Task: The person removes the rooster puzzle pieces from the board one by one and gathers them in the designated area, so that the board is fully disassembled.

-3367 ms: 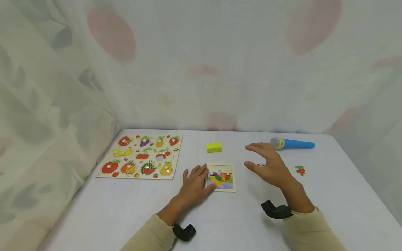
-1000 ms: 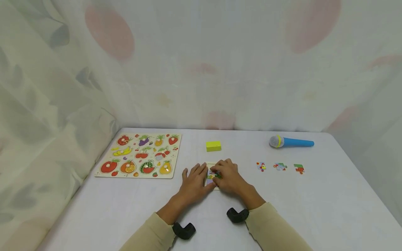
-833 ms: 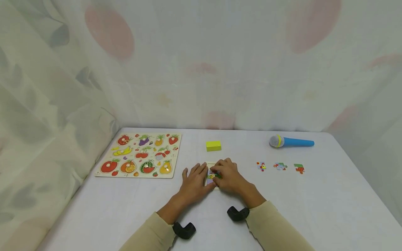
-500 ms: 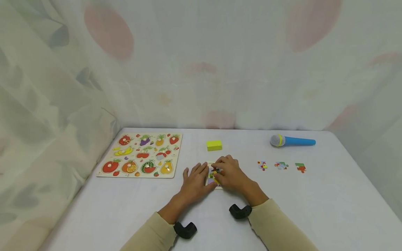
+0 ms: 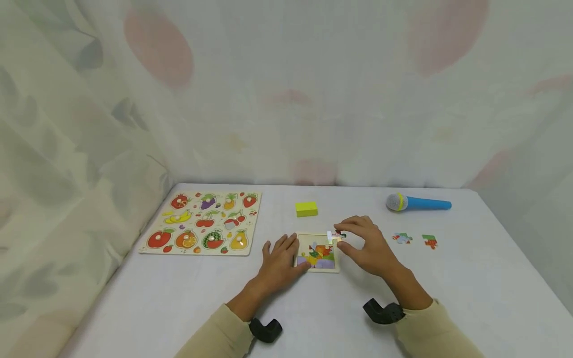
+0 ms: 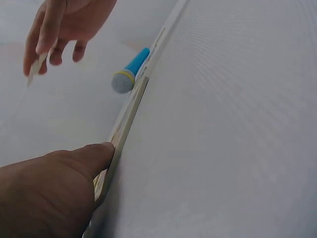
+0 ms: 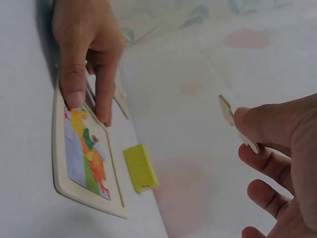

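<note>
My right hand (image 5: 373, 248) pinches a jigsaw piece (image 5: 333, 236) between thumb and fingers, just above the upper right corner of a small wooden puzzle tray (image 5: 336, 263). Seen from the right wrist, the piece (image 7: 226, 109) is held edge-on, in the air. Part of a colourful picture lies in the tray, along its lower and right side; bare wood shows at its top. My left hand (image 5: 278, 263) rests on the tray's left edge, fingers stretched out, with the thumb (image 7: 74, 96) pressing the lower left of the picture.
Two loose jigsaw pieces (image 5: 403, 238) (image 5: 430, 241) lie to the right. Behind them is a toy microphone (image 5: 425, 204) with a blue handle. A yellow block (image 5: 306, 209) stands beyond the tray, and a fruit peg puzzle board (image 5: 197, 243) lies at the left.
My right hand has lifted from the tray and moved right, now with a jigsaw piece in its fingers. The leftmost loose piece has gone from its spot. The left hand stays put.
</note>
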Tool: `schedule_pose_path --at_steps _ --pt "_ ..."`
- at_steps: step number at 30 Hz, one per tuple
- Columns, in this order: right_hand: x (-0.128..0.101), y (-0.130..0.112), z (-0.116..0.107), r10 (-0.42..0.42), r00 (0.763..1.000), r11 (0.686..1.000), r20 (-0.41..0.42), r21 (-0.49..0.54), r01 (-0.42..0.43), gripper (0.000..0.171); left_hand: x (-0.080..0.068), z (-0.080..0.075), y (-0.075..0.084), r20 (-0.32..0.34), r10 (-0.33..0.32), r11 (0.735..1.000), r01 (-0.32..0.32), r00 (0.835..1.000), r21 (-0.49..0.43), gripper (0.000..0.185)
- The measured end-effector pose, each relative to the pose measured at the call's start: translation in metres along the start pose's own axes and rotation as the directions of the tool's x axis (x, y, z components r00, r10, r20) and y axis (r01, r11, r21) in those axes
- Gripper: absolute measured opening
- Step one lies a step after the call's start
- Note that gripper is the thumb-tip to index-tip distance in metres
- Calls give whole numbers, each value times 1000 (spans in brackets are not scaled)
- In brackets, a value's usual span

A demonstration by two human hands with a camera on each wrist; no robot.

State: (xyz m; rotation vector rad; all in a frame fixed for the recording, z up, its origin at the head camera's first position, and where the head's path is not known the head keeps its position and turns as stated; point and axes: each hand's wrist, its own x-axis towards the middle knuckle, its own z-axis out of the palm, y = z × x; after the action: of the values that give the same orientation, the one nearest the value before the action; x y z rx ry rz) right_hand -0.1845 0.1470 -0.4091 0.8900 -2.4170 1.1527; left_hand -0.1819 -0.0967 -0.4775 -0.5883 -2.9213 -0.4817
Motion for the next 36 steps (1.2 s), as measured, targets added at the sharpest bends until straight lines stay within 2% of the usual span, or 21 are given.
schedule_pose_path --at_steps 7,15,24,30,36 --pt "-21 0 -30 60 998 998 -32 -9 -60 40 -1 1 -1 9 5 1000 -4 1000 -8 73" --pt "-50 16 -48 49 996 998 -69 -21 -51 45 -1 2 0 18 -2 1000 2 1000 10 74" --pt "-71 36 -54 79 995 996 -57 -37 -82 46 -1 2 -1 5 -3 1000 3 1000 4 73" --pt "-80 52 -50 113 992 993 -48 -31 -115 46 -2 2 -3 -1 1 1000 -1 1000 -4 75" --pt "-85 64 -45 97 995 994 -24 -56 -99 41 -1 2 -2 8 0 1000 0 1000 -15 75"
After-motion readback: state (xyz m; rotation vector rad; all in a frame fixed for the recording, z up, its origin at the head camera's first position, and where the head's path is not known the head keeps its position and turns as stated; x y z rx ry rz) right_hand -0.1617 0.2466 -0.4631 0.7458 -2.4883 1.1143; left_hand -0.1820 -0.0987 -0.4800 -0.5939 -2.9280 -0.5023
